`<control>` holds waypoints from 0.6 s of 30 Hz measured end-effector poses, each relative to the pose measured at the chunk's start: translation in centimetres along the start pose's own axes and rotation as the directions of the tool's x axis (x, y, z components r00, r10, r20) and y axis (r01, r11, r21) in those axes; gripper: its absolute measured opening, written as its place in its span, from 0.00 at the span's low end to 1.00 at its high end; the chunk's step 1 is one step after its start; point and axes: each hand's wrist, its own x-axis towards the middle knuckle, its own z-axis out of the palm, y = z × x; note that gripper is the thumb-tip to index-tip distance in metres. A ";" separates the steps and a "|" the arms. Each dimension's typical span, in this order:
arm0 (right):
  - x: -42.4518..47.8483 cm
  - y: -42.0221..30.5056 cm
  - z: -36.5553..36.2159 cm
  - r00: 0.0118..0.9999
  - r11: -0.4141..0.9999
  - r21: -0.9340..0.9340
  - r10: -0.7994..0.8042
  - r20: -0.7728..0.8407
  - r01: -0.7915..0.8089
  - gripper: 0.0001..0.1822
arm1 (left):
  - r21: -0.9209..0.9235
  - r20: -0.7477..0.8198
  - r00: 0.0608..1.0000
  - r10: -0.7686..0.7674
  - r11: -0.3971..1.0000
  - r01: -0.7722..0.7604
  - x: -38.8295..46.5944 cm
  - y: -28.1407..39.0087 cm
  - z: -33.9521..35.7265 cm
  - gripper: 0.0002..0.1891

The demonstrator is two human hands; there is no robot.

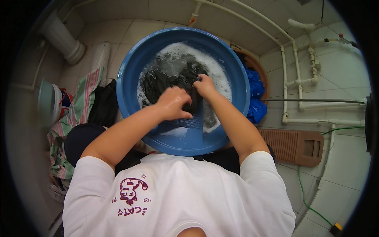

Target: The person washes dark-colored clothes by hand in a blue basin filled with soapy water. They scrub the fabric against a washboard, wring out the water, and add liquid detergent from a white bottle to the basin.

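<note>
Before me stands a large blue plastic basin (183, 146) holding grey, sudsy water (214, 69). A soaked dark cloth (158, 83) lies bunched in it, partly under the foam. My right hand (205, 86) grips the cloth near its right side, thumb and fingers closed on a fold. Over the near part of the cloth is my left hand (174, 103), knuckles up, its thumb apart from the curled fingers. Whether its fingertips touch the cloth is hidden. Below that hand, a ridged washing surface (188, 123) is moulded into the basin's near side.
A brown washboard (291, 145) leans at the right by white pipes (284, 83). Blue fabric (256, 111) hangs from an orange-brown tub (262, 66) behind the basin. On the left are striped cloth (86, 97), black fabric (103, 105) and stacked containers (54, 102).
</note>
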 end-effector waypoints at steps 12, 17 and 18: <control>-5.5 -1.2 -4.6 0.933 0.343 0.869 0.094 0.347 -0.358 0.13 | -0.747 0.215 0.903 -0.373 0.533 0.398 -2.1 -6.3 -9.2 0.12; -1.9 4.0 -4.0 0.985 0.950 0.270 0.170 -0.025 -0.157 0.16 | -0.389 0.489 0.842 -0.227 0.807 0.443 -2.3 -5.4 -7.4 0.19; -1.4 3.1 -3.3 0.992 0.977 0.199 0.096 -0.086 -0.077 0.18 | -0.383 0.534 0.804 -0.261 0.773 0.506 -1.4 -5.5 -6.6 0.19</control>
